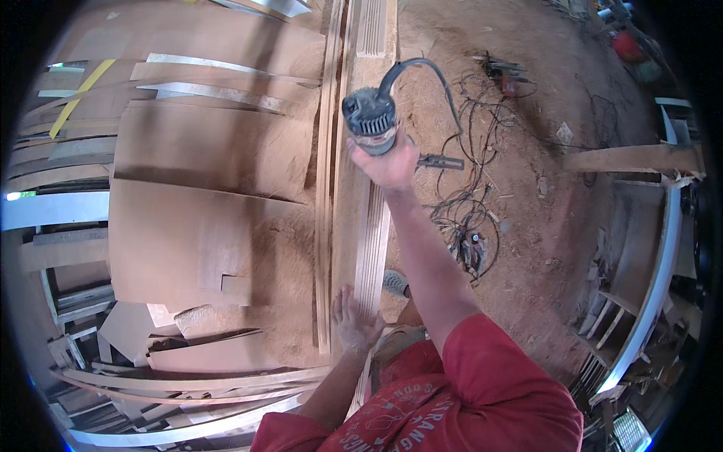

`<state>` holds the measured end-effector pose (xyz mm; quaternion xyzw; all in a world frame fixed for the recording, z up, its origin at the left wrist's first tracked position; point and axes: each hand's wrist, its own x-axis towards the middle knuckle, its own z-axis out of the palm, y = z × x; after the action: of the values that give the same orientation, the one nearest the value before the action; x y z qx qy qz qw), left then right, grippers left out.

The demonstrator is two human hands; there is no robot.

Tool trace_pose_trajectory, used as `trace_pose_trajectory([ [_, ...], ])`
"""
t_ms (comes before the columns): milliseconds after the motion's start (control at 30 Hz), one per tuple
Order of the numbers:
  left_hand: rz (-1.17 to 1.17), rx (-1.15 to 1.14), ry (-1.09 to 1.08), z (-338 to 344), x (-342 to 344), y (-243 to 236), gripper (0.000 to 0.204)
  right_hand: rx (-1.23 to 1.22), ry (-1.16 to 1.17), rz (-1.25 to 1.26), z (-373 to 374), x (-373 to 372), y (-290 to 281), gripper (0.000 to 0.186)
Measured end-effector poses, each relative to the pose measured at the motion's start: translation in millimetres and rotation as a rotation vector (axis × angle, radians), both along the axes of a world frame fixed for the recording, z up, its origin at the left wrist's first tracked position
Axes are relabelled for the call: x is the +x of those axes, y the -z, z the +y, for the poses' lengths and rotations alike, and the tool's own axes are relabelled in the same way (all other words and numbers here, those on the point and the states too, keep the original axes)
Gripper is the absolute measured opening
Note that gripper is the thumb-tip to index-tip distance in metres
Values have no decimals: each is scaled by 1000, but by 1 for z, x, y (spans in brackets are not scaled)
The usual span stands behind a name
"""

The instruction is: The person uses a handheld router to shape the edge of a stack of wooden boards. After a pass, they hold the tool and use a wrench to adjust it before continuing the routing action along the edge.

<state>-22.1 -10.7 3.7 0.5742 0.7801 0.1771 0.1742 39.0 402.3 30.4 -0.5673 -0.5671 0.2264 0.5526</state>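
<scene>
Head view: right hand [393, 162] grips corded power tool [367, 113], upper centre; left hand [354, 325] spread on grooved plank [372, 252], lower centre. Cables [468, 218] tangle centre-right; brown sheets [169, 241] crowd left; wooden beam [633, 159] juts in, right.

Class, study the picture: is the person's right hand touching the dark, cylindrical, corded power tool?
Touching: the head view shows the right hand wrapped around the power tool, with no gap visible between them.
</scene>
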Motion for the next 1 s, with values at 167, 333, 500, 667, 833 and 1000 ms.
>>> trace_pose_trajectory([
  [167,10,10,12,1,-1,0,97,-48,-21,-56,13,-1,-6,69],
  [333,-12,42,13,0,0,6,100,1,-14,-28,37,0,2,64],
  [500,21,60,36,1,-1,9,100,-50,-19,-2,47,-1,-2,61],
  [667,13,49,60,1,-3,15,100,-162,-29,40,10,0,-12,66],
  [833,2,2,10,-1,0,8,95,-298,-35,51,-68,-6,-21,66],
  [1000,39,36,34,-1,0,11,94,14,-55,-80,-89,4,-11,62],
])
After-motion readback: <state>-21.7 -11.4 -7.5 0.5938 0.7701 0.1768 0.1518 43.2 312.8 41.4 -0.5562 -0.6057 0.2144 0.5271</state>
